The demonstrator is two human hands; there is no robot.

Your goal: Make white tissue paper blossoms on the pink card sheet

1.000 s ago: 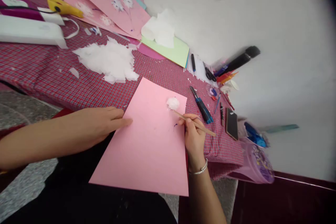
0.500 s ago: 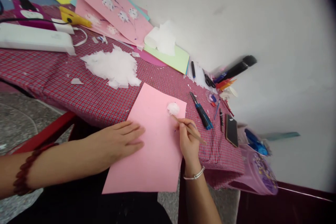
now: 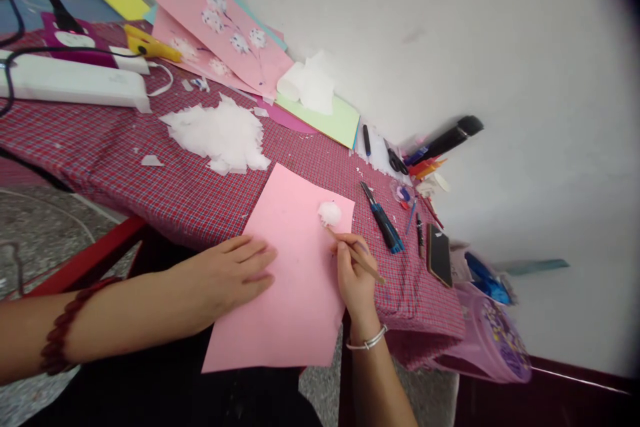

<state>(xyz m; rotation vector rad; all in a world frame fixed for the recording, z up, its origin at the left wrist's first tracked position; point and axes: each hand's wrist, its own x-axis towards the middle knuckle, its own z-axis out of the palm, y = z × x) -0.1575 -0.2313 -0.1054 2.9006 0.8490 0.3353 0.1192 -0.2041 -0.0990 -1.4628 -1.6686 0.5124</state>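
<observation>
A pink sheet of paper (image 3: 290, 307) lies partly on the table and reaches over its front edge. My left hand (image 3: 240, 273) rests flat on the sheet's left side with its fingers stretched out. My right hand (image 3: 356, 273) grips a thin wooden stick (image 3: 367, 268), its tip at the lower edge of a white tuft of paper (image 3: 330, 213) near the sheet's top right corner. Whether the stick has a special tip is too small to tell. Left of the sheet's top, a heap of torn white tissue pieces (image 3: 220, 133) lies on the checked cloth.
Right of the sheet lie a utility knife (image 3: 383, 219), a black pen (image 3: 420, 235) and a phone (image 3: 440, 255). Pink sheets with white flowers (image 3: 235, 33) lean at the back, near a yellow glue gun (image 3: 150, 45) and a white power strip (image 3: 75, 80). A pink bin (image 3: 480, 333) stands beyond the table's right end.
The view has shifted slightly. My right hand and the stick stay close by the white tuft, the tip still at its lower edge. My left hand keeps lying on the sheet.
</observation>
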